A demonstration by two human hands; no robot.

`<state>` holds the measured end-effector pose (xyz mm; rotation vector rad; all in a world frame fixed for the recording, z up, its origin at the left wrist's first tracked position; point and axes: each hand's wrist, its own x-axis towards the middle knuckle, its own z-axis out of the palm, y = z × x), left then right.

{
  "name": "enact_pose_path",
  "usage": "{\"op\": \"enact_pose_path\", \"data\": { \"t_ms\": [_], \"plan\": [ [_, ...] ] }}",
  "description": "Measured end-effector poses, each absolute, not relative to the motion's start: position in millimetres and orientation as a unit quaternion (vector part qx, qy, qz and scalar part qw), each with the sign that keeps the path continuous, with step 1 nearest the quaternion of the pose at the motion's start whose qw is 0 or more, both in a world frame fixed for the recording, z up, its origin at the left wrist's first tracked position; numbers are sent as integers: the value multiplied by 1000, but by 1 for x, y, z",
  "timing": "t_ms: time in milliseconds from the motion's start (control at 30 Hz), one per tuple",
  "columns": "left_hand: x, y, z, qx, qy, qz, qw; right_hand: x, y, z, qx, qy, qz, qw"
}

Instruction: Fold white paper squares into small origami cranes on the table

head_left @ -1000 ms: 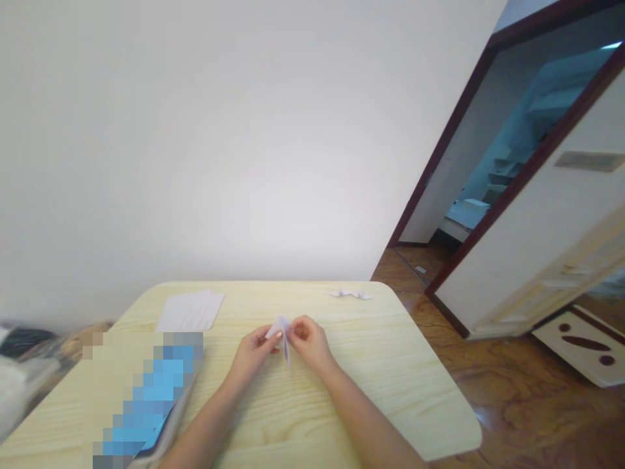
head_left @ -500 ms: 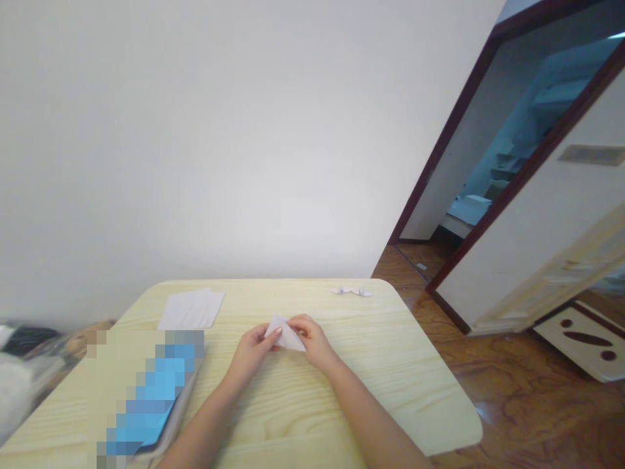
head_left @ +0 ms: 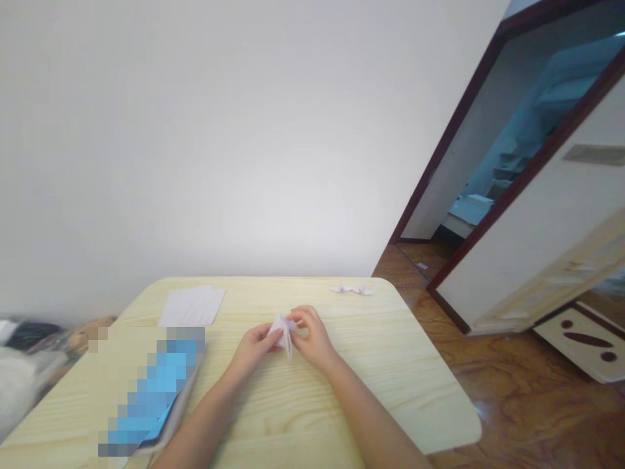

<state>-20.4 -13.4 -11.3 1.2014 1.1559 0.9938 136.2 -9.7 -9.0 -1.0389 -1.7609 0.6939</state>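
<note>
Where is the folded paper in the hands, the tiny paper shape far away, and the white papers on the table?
Folded white paper [head_left: 284,335], head view, on its visible middle.
Small folded paper figure [head_left: 350,290], head view, on its middle.
White paper sheets [head_left: 192,306], head view, on the top sheet's middle.

Bright, even light; faint shadows; wide-angle warping at edges

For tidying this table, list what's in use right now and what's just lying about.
In use: folded white paper, pinched between the left hand and the right hand.

Lying about: stack of white paper sheets; small folded paper figure near the far edge; blurred blue-and-grey object, too obscured to identify, all on the pale wooden table.
</note>
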Motion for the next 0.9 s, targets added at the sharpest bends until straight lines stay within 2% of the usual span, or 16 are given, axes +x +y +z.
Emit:
{"op": "enact_pose_path", "data": {
  "t_ms": [167,900],
  "plan": [
    [-21,-13,-14,513,474,414,584,138,-14,2,-394,-753,231,473],
    [-21,-14,-15,528,446,394,605,142,-19,10,-356,-798,229,429]
  ]
}}
